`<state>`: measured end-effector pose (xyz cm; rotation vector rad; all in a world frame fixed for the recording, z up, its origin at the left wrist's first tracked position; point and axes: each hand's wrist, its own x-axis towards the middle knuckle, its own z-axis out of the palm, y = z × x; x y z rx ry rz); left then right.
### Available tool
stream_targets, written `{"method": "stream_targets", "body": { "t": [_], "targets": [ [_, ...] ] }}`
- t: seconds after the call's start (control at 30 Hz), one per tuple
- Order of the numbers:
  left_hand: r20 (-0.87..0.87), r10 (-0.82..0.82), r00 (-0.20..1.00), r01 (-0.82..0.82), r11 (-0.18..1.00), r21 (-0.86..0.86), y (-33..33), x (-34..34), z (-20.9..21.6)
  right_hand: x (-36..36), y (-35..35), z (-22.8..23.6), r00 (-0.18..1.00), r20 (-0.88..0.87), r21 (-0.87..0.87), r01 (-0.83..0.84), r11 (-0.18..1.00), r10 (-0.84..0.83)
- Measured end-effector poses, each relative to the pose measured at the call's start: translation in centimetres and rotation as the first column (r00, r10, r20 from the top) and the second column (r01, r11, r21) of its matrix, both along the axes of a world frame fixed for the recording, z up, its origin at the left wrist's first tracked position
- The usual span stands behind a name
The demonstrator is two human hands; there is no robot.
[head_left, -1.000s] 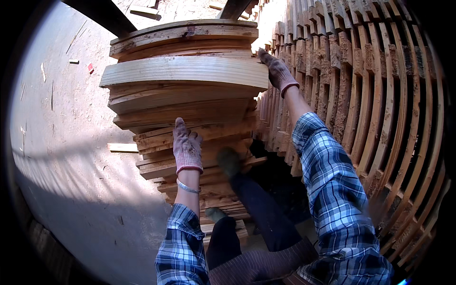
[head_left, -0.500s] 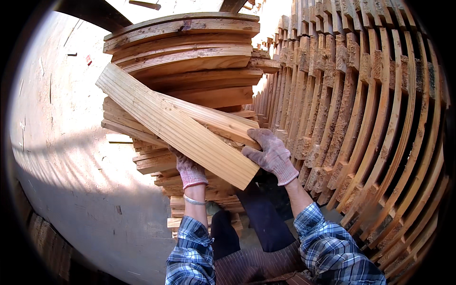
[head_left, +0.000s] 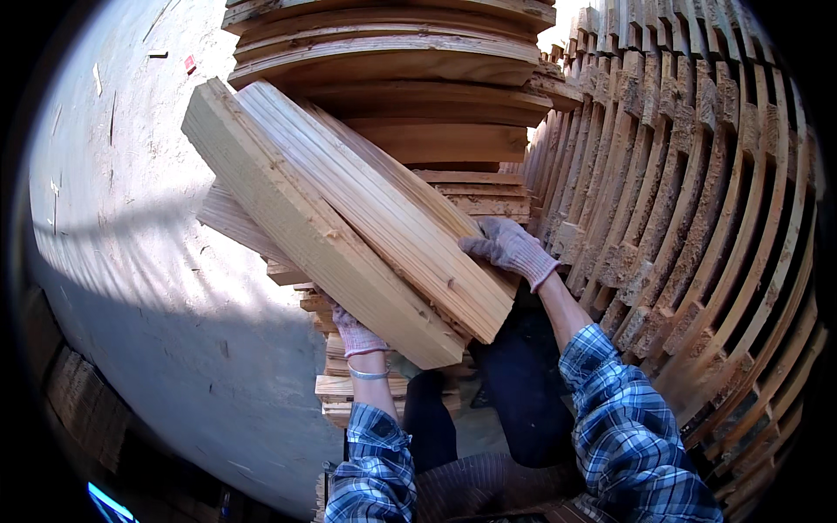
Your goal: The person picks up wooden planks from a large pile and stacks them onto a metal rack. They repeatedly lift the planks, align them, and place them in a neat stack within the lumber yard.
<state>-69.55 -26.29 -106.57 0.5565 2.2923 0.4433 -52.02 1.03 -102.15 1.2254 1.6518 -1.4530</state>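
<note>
Across my front, slanting from upper left to lower right, lie wooden boards: a pale thick board (head_left: 305, 218) on the left, a lighter grained board (head_left: 384, 218) against it, and at least one more board (head_left: 418, 187) partly hidden behind. My left hand (head_left: 356, 329), in a pinkish work glove, holds the left board's lower edge; its fingers are mostly hidden beneath the wood. At the right side, my gloved right hand (head_left: 510, 247) is closed on the near end of the boards, its thumb and fingertips pressed to them.
Directly ahead rises a stack of curved boards (head_left: 418, 139). Tall rows of piled boards (head_left: 680, 174) line the right side. More short boards (head_left: 344, 388) lie under my left forearm. Wood scraps and a small red piece (head_left: 190, 64) are on the concrete floor (head_left: 157, 288).
The boards have turned in my hands: several now lie side by side, where one broad face lay over another board. The view has shifted, so the stack appears higher and farther right.
</note>
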Motion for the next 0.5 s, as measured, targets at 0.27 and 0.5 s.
{"method": "stream_targets", "body": {
  "t": [0.27,0.5],
  "targets": [
    [0.493,0.449,0.745,-0.597,0.779,0.192,-4.4,-4.6,-3.9,-3.6,-2.7,-4.4,0.829,-0.229,-0.313,0.433,0.845,-0.51],
    [0.954,0.238,0.181,-0.927,0.366,0.084,-16.3,-9.0,-11.4,-4.8,-6.6,-3.7,0.936,-0.202,-0.256,0.234,0.938,-0.289]
  ]
}}
